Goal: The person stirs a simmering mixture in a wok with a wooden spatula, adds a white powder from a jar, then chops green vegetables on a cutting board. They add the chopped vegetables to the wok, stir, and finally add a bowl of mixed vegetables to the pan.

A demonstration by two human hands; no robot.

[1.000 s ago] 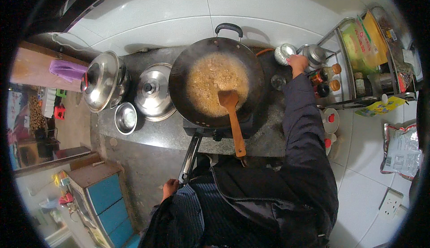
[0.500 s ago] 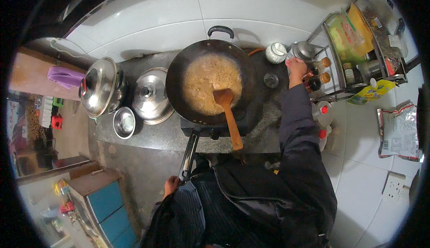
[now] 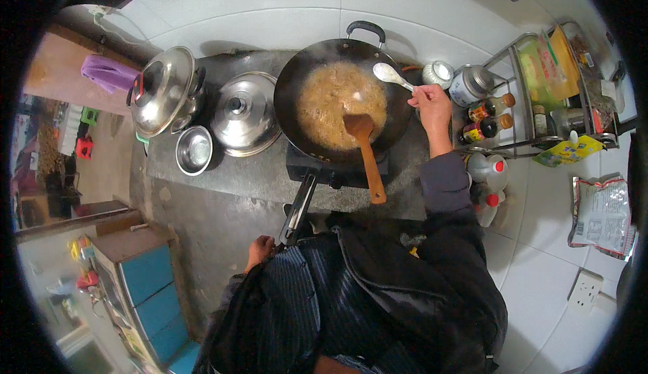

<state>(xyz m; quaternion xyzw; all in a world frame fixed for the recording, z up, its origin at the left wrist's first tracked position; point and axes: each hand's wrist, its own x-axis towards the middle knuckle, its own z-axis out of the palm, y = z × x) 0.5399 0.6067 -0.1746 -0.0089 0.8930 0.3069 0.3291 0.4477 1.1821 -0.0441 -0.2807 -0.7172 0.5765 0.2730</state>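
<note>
- The right hand point(image 3: 432, 104) pinches a white spoon point(image 3: 389, 73) by its handle between thumb and fingers, the bowl over the right side of the wok point(image 3: 287, 97). Whatever the bowl carries is too small to tell; a loose pinch or a sharp tilt could spill it on the rim, or let the spoon drop.
- The brown, foamy food point(image 3: 331, 97) lies in the middle of the wok. It looks hot and could spit or steam onto the right hand if that goes lower.
- The wooden spatula point(image 3: 368, 154) leans on the near rim, blade in the food and handle sticking out past the stove point(image 3: 314, 168); a sleeve catching it could flip it and splash.
- The left hand point(image 3: 260, 251) is curled beside the end of the wok's long handle point(image 3: 300, 202); I cannot tell whether it grips it. If it does not, a bump to that handle could swing the wok.
- The white jar point(image 3: 438, 74) stands on the surface point(image 3: 256, 171) just behind the right hand, so a careless backward move could knock it.
- Compared with half a second ago, the right hand is nearer the wok, away from the jars, and the spoon now shows clearly.
- A small white patch appears in the food, absent earlier; the spatula still rests there.
</note>
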